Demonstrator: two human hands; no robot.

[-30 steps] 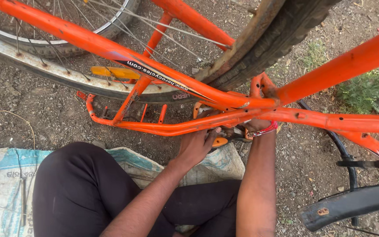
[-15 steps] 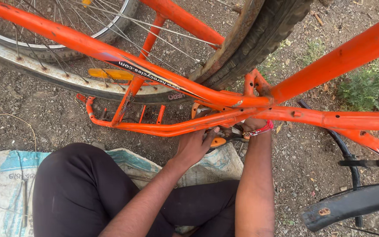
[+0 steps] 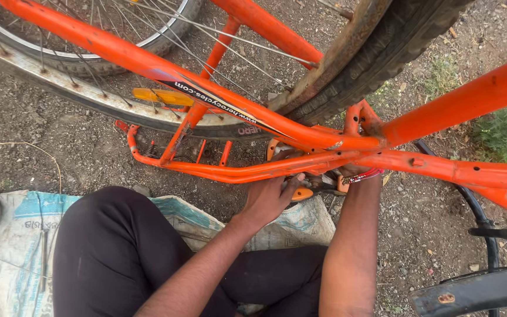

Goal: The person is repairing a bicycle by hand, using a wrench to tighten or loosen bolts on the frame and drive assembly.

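The left hand (image 3: 271, 196) curls its fingers on the orange pedal (image 3: 301, 192) just under the orange bike frame (image 3: 253, 170), the pedal poking out at three o'clock toward the half-hidden right hand (image 3: 356, 171), whose grip I cannot tell.

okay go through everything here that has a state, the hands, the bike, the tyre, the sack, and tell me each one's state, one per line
Left hand: gripping an orange-handled tool under the frame.
Right hand: mostly hidden behind the frame.
Bike: lying on dirt.
Tyre: mounted on a rusty rim.
Sack: spread flat, person sitting on it.
Reflector: fixed among the spokes.
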